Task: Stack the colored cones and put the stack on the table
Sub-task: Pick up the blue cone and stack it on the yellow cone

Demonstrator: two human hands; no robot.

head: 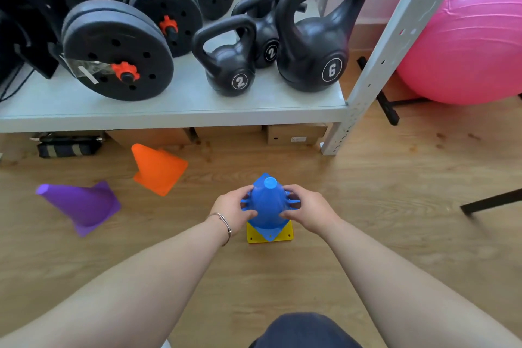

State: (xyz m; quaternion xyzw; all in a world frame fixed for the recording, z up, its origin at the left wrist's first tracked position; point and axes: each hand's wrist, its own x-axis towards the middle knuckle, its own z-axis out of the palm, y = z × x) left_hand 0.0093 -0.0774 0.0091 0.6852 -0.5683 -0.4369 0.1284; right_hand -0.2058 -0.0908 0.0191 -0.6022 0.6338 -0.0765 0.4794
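A blue cone (267, 203) stands upright over a yellow cone (285, 234), whose square base shows beneath it on the wooden floor. My left hand (233, 210) grips the blue cone's left side and my right hand (306, 210) grips its right side. An orange cone (158, 168) lies tipped on the floor to the upper left. A purple cone (80, 203) lies on its side farther left, tip pointing left.
A grey metal shelf (175, 113) behind the cones holds black kettlebells (313, 45) and dumbbell plates (113, 48). Cardboard boxes (293, 134) sit under it. A pink exercise ball (469, 37) is at the right, and a black leg (491, 200) crosses the floor.
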